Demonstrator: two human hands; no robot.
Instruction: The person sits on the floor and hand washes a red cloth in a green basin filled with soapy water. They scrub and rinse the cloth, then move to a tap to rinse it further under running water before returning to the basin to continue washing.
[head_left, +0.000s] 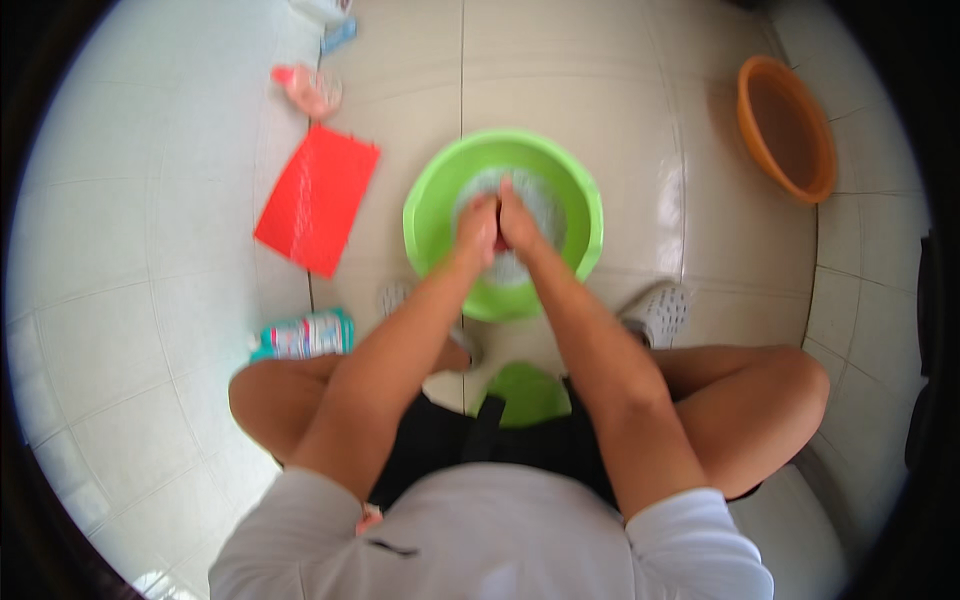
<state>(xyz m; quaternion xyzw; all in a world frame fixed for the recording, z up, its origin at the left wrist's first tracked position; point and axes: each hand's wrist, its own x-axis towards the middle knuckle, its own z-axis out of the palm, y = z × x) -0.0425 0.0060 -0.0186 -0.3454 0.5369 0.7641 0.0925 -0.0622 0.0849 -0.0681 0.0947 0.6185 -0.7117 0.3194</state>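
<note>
A round green plastic basin (427, 225) stands on the tiled floor before me, with sudsy, cloudy water (551, 206) at its bottom. Over the water my left hand (478, 225) and my right hand (516, 216) are close together, palms facing inward, near the middle of the basin. Something dark reddish (501, 238) shows in the gap between them; blur hides what it is and whether either hand grips it.
Left of the basin lie a red sheet (319, 199), a pink plastic pouch or bottle (311, 91) and a teal bottle (306, 335). An orange basin (787, 131) leans by the right wall. Light clogs (660, 313) are near the green basin; a green stool (525, 394) is below.
</note>
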